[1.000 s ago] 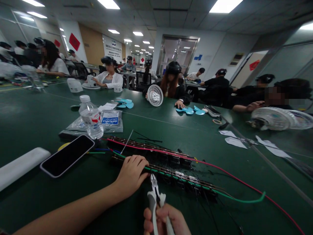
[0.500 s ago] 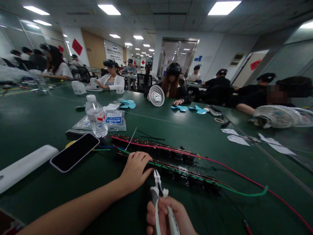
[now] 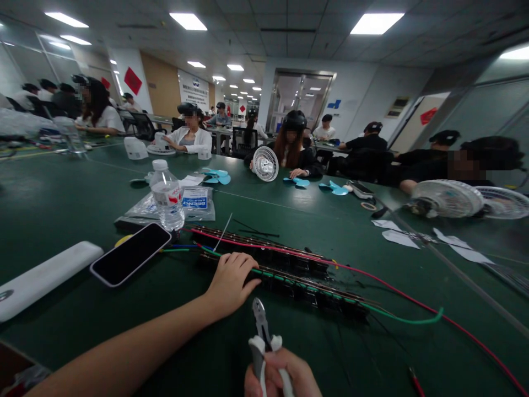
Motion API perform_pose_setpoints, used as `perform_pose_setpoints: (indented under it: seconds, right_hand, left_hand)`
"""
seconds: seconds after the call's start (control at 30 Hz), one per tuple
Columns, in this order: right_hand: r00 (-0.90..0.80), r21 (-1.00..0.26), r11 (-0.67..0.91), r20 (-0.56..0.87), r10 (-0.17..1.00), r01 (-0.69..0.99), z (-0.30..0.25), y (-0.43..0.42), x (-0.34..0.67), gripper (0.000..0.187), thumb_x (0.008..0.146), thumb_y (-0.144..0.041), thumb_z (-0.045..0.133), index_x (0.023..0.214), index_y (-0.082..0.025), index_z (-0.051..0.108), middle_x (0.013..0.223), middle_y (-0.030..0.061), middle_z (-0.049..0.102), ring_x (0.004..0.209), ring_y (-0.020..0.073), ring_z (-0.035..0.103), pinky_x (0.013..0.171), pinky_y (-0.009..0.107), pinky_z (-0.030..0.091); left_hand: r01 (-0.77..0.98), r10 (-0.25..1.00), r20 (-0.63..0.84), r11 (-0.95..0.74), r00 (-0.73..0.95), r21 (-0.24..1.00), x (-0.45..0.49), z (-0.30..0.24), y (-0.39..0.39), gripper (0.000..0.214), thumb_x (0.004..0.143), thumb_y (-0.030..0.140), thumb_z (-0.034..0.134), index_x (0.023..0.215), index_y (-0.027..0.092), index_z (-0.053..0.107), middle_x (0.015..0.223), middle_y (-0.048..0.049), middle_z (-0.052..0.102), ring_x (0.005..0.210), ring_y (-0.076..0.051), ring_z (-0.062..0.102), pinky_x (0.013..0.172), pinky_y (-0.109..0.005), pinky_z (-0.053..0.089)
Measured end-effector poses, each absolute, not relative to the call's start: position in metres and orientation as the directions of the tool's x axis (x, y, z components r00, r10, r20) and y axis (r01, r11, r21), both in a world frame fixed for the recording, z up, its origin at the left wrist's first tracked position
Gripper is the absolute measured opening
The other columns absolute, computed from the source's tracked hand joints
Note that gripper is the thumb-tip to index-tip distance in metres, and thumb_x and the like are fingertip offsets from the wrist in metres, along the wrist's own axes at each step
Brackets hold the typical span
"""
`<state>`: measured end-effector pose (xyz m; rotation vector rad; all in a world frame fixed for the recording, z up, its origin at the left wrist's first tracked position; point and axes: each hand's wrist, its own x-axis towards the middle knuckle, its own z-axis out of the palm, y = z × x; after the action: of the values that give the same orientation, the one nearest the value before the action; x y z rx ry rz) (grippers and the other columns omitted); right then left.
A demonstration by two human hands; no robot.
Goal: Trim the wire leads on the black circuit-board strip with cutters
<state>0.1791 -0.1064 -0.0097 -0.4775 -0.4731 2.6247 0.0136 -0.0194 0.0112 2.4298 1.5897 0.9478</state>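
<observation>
My left hand [image 3: 232,282] grips the near black rail-like strip [image 3: 312,291], thumb on the near side and fingers over the top. A green wire [image 3: 417,320] runs along this strip and curls off its right end. Just left of my fingers a thin pale strip, like a cable tie tail [image 3: 223,232], sticks up. White-handled diagonal cutters [image 3: 261,322] are in my right hand [image 3: 291,369], jaws pointing up and apart from the strip. Behind lies a second black strip [image 3: 289,255], with a red wire [image 3: 386,275] along it.
A phone [image 3: 131,255], a water bottle [image 3: 167,198] and a long white bar [image 3: 49,278] lie to the left. Blue fan blades [image 3: 334,188] and fan cages [image 3: 450,198] are farther off. Across the green table, a person holds a white fan grille [image 3: 265,164].
My right hand has drawn the cutters down and slightly left, away from the near strip. My left hand keeps its place on the strip. The view has shifted slightly.
</observation>
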Motion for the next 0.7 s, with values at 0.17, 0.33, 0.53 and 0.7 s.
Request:
perform_pose_setpoints:
  seconds: [0.17,0.33,0.53,0.7]
  right_hand:
    - [-0.843,-0.402,-0.848,-0.264,0.468,-0.345,-0.002,-0.098,0.183,0.027,0.068,-0.038,0.053,0.064,-0.012,0.058,0.074,0.0069,0.066,0.066,0.0149,0.061,0.063,0.024,0.040]
    - [-0.834,-0.312,-0.896,-0.360,0.419,-0.316,0.010,-0.093,0.187,0.052,0.065,-0.029,0.055,0.106,0.003,0.058,0.093,0.0132,0.067,0.085,0.0165,0.061,0.085,0.026,0.037]
    - [-0.817,-0.294,-0.883,-0.353,0.456,-0.366,0.018,-0.091,0.182,0.054,0.064,-0.020,0.051,0.113,0.003,0.055,0.100,0.0161,0.065,0.093,0.0183,0.059,0.091,0.030,0.035]
    - [-0.768,-0.329,-0.834,-0.341,0.542,-0.443,0.015,-0.089,0.178,0.045,0.063,-0.018,0.048,0.103,-0.002,0.061,0.098,0.0147,0.066,0.092,0.0190,0.061,0.092,0.031,0.035]
  left_hand:
    - [0.783,0.845,0.473,-0.463,0.249,0.416,0.013,0.010,-0.019,0.023,0.079,0.028,0.061,0.101,0.021,0.057,0.102,-0.0026,0.060,0.099,-0.021,0.050,0.089,-0.038,0.031]
    - [0.731,0.802,0.533,-0.531,0.270,0.428,0.011,0.008,-0.017,0.022,0.080,0.025,0.060,0.101,0.027,0.061,0.106,-0.0019,0.062,0.102,-0.021,0.051,0.091,-0.041,0.030]
    - [0.662,0.759,0.569,-0.606,0.316,0.441,0.010,0.007,-0.014,0.012,0.080,0.026,0.060,0.090,0.028,0.067,0.099,-0.0010,0.065,0.099,-0.020,0.053,0.092,-0.042,0.029]
    - [0.635,0.763,0.584,-0.602,0.277,0.484,0.012,0.007,-0.014,0.010,0.082,0.024,0.059,0.086,0.026,0.068,0.095,0.0000,0.067,0.097,-0.018,0.054,0.092,-0.042,0.029]
